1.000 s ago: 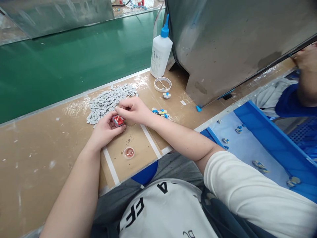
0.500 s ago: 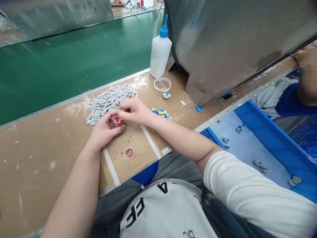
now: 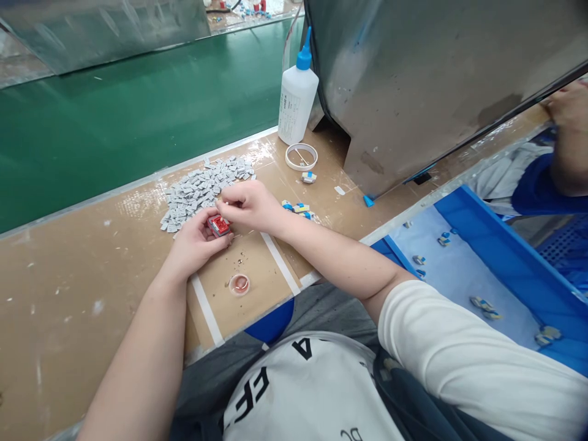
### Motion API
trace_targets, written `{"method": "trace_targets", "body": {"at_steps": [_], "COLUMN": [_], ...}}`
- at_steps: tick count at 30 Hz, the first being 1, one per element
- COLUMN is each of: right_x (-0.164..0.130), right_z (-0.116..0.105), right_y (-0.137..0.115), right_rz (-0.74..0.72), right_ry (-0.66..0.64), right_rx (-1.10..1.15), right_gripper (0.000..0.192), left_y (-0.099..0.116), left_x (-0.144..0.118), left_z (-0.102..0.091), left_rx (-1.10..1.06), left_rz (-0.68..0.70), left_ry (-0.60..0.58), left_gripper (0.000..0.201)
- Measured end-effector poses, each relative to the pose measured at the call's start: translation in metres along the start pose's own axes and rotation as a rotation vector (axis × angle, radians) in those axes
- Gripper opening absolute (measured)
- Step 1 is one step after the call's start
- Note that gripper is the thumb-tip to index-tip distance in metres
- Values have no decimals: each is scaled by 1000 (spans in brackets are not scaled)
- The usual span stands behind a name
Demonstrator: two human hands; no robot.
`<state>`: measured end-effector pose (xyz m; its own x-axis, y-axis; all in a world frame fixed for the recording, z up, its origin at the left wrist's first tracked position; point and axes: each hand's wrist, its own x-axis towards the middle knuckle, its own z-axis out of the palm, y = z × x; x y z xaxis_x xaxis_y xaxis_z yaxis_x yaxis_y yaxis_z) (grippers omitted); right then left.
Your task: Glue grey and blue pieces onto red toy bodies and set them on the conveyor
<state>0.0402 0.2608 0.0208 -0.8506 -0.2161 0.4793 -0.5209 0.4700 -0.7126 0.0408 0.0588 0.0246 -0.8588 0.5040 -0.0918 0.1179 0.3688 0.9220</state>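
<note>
My left hand [image 3: 195, 242] is closed around a small red-and-grey plastic part [image 3: 218, 225], its red side facing up between thumb and fingers. Just above and to the right, my right hand [image 3: 252, 208] is pinched, its fingertips close to the part. A tiny pale tip shows at that pinch, but what it belongs to is hidden. Behind both hands lies a heap of small grey pieces [image 3: 197, 193]. Nearer my body stands a small clear cup [image 3: 239, 284] with a reddish tint inside.
A white bottle with a blue nozzle [image 3: 297, 101] stands behind a white ring [image 3: 301, 157]. Small yellow-and-blue pieces [image 3: 301, 208] lie right of my right hand. A blue tray [image 3: 509, 239] holds several more. A metal panel [image 3: 413, 79] rises at right; another person's arm [image 3: 569, 141] is beyond.
The right fingertips have lifted slightly off the red-and-grey part, so more of its red face shows. The part has tilted a little in my left hand.
</note>
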Motion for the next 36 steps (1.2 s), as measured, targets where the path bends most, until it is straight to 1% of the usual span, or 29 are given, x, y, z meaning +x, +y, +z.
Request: {"method": "trace_targets", "body": {"at_steps": [3,7,11,13,18,20,25,30,34,35,36], "right_x": [0,-1,-2,-3,-2,-2,-3,-3,-2,-2,-2], "right_z": [0,2,4,4,3,3,5,5,-3,-6,-10], "right_y": [0,0,-2,-3,-3,-3,-3,-4,-7,-8,-11], "right_rz": [-11,-21,-53,-56,-10,1,-4,-18,-7,-7,-20], "right_ry": [13,8,6,29,80,75,56,16,59,35,-34], "right_rx": [-6,2,39,62,189,214,198,216,279,325,382], "right_gripper": [42,44,47,47,43,43,44,41,43,44,45], "left_y": [0,-3,-4,-4,-5,-5,-3,-2,-2,-2,-3], "left_x": [0,1,1,1,0,0,0,0,0,0,1], "left_z": [0,0,1,2,1,1,1,1,0,0,1], "left_rx": [38,12,-4,-14,-49,-42,-21,-65,-114,-124,-126], "left_rz": [22,6,-5,-10,-38,-37,-8,-12,-52,-58,-54], "left_ry": [-4,-27,-27,-28,-30,-32,-37,-32,-31,-31,-23], "left_gripper": [55,60,57,56,68,68,61,59,61,61,61]}}
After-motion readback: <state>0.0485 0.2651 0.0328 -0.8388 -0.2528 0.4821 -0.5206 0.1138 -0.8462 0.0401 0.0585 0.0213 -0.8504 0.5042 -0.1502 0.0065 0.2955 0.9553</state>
